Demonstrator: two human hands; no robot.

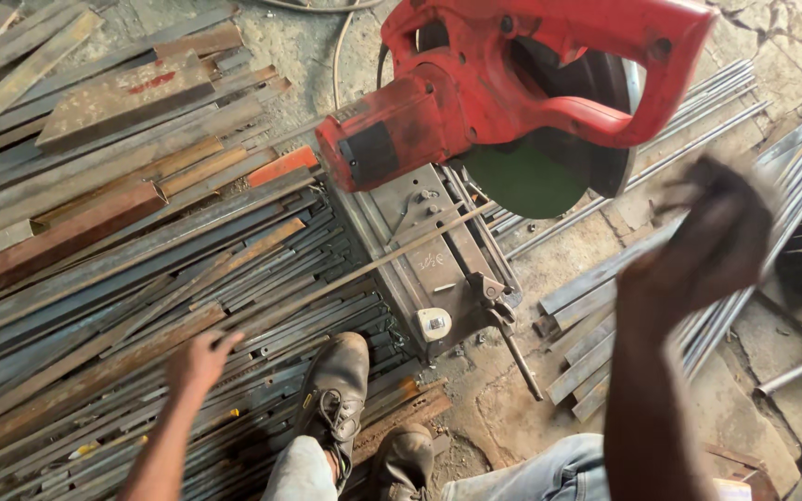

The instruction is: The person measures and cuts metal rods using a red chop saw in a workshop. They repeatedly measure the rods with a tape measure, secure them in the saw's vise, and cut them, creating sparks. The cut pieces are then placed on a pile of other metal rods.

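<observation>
My left hand grips the near end of a long thin metal bar that runs up and right across the base of a red chop saw. The bar's far end lies under the raised green-grey cutting disc. My right hand is lifted and blurred, just below the saw's red handle, not touching it. Whether its fingers hold anything is unclear.
A large heap of rusty flat bars and strips covers the floor on the left. Cut steel rods and strips lie to the right. My two worn shoes stand in front of the saw. A vise lever sticks out.
</observation>
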